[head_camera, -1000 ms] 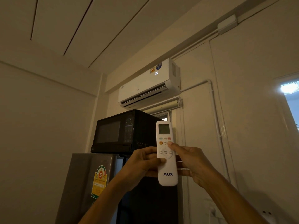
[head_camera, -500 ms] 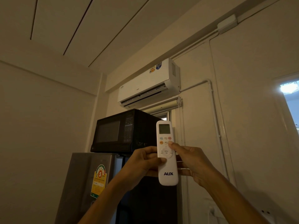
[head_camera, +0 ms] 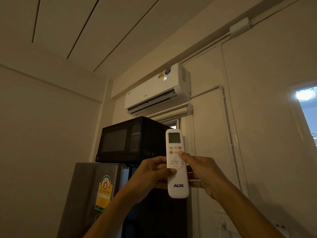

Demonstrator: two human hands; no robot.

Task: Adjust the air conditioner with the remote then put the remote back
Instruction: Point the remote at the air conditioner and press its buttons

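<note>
High on the wall, the air conditioner point(head_camera: 157, 90) shows digits (lit), so with left hand point(head_camera: 151, 172) gripping the remote point(head_camera: 177, 164), right hand point(head_camera: 204, 172) should press squarely, aim steady.

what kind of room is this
Probably a small apartment or dorm room: a white wall-mounted air conditioner, a black microwave stacked on a silver fridge.

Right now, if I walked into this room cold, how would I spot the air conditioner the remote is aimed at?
Find the grey fridge with the black microwave on top. High on the wall above them, just under the ceiling, hangs the air conditioner. It is the only long white box there, with lit digits on its front and stickers near its right end.
</note>
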